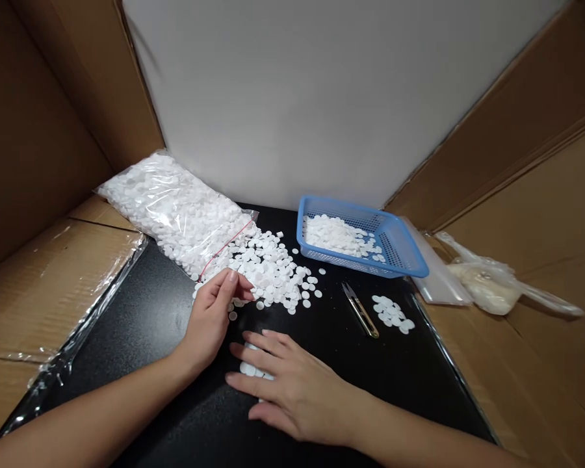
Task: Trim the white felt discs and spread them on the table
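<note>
A heap of small white round discs (273, 270) spills from a clear plastic bag (175, 211) with a red zip line onto the black table top (151, 325). My left hand (214, 318) rests at the near edge of the heap, thumb and fingertips pinched together among the discs. My right hand (292, 383) lies flat on the table, fingers stretched out over a few white discs (251, 369). A small separate group of discs (392, 313) lies to the right.
A blue mesh basket (404, 250) holding more discs stands at the back right. Small thread snips (361, 310) lie beside it. Clear bags (487, 283) sit on cardboard at right. Cardboard walls and a white back panel enclose the table.
</note>
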Demonstrator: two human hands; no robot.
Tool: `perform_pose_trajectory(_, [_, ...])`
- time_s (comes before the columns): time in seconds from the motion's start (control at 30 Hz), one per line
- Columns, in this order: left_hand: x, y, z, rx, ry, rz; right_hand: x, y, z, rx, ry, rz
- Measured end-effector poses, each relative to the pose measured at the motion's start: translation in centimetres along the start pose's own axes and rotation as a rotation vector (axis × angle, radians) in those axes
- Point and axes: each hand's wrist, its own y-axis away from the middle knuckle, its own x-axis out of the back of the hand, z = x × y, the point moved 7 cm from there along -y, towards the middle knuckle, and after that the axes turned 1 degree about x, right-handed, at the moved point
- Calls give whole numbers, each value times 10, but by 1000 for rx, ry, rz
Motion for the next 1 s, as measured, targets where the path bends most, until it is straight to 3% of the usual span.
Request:
perform_pose_trajectory(0.17, [9,-4,7,-66,-13,34,6,12,5,15,57,166])
perform_pose_trajectory(0.3, [11,-5,16,-102,-21,47,6,14,3,58,73,101])
perform_pose_trajectory(0.5, [11,-7,21,-137,-49,67,5,-5,4,30,324,32])
perform_pose_trajectory(0.8, [9,-12,19,-168,-165,22,-1,-16,5,111,410,362])
perform_pose_trajectory(1.0, [-5,-2,21,-181,-254,-152,14,-17,-7,65,328,534])
